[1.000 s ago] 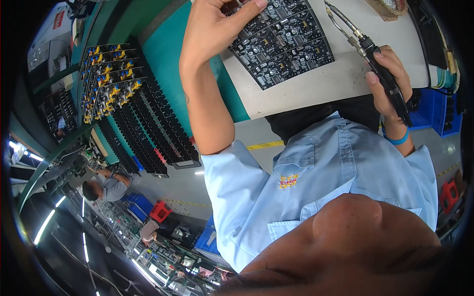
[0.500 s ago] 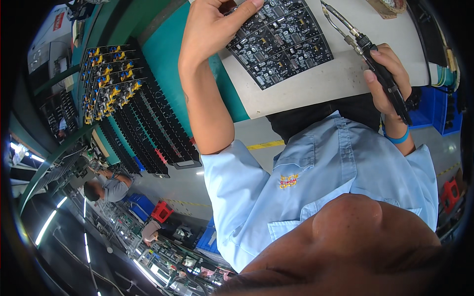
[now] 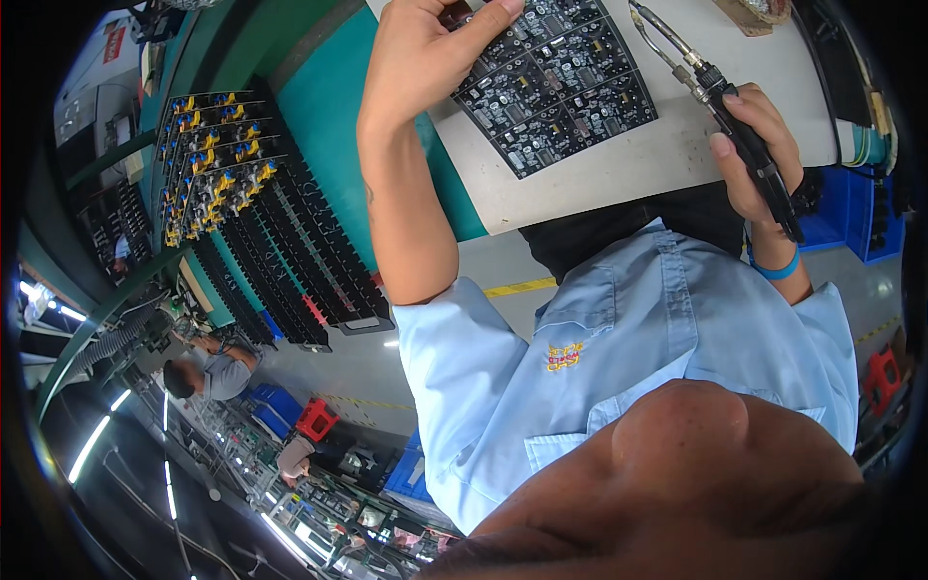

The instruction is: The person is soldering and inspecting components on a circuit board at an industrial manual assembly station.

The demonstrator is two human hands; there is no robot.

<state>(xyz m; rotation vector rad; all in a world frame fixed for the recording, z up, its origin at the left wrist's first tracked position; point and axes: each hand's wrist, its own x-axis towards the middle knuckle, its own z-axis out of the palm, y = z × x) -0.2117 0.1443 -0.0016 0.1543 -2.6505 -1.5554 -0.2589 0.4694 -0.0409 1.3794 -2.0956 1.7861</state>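
Observation:
My left hand (image 3: 422, 63) is closed on the far left part of a black circuit board panel (image 3: 570, 87), its thumb lying along the top face. The panel is divided into several identical small boards crowded with components. It sits over a whitish work surface (image 3: 667, 159), slightly askew. To the right, my right hand (image 3: 773, 130) grips the black handle of a soldering iron (image 3: 767, 188). The iron's metal tip, with a thin curved tube beside it, points up and left, just off the panel's right edge. Some fingers of my left hand are cut off by the upper frame edge.
On the left, boards with yellow and blue components (image 3: 217, 159) stand by black slotted racks (image 3: 304, 222) on a green surface (image 3: 333, 97). A small box (image 3: 754, 17) lies at the far right. Beyond are a blue bin (image 3: 855, 217), a red stool (image 3: 316, 419) and a co-worker (image 3: 220, 375).
My left hand and the circuit board panel have shifted slightly to the right. The soldering iron in my right hand has barely moved.

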